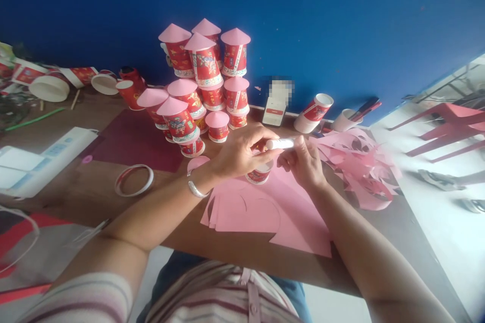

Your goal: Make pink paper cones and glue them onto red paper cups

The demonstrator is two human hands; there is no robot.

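Both hands meet in the middle, above the table. My left hand (239, 152) grips one end of a short white tube that looks like a glue stick (279, 144). The fingers of my right hand (307, 162) pinch its other end. Below them stands a red paper cup (258, 175), its upper part partly covered by my left hand. Pink paper sheets (242, 209) with curved pencil lines lie under and in front of the cup. A small pink paper piece (197, 162) shows behind my left wrist.
Stacked red cups with pink cone roofs (206, 60) stand at the back, near the blue wall. A phone (273, 111) leans beside them. To the right are a cup (314, 113), a pen holder (345, 120) and pink paper scraps (359, 171). A tape roll (150, 176) lies left.
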